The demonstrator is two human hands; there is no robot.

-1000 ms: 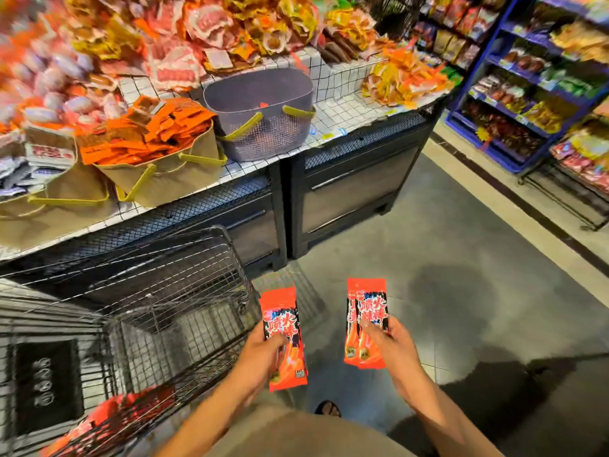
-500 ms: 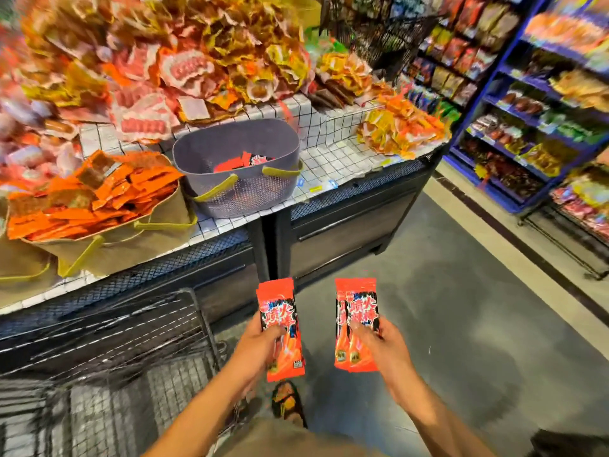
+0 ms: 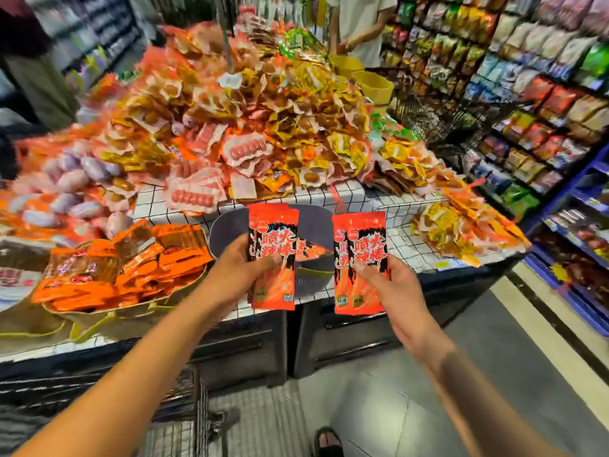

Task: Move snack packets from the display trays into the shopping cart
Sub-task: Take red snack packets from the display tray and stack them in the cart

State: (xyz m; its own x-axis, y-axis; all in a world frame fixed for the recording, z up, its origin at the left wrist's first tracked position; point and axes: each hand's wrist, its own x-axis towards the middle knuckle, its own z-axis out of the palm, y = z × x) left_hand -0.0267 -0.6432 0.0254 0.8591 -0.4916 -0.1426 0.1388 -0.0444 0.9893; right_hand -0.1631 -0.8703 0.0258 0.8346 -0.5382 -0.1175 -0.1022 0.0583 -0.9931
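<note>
Left grip and right grip are each pinching red snack packets just in front of the grey basket, probably best swinging both down-left of it and letting go low over the cart.

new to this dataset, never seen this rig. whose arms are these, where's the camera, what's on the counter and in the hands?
No robot here: a person wears one wide-angle camera on the head, looking forward and down, so both bare arms are the wearer's own. The left hand grips glossy red flame-printed snack packets; the right hand holds more overlapping red packets. Both are raised before a white grid-patterned display counter. On it: a grey plastic basket behind the packets, a tan basket of orange packets to the left, and a loose heap of mixed snack packs. The wire shopping cart shows at the bottom edge.
</note>
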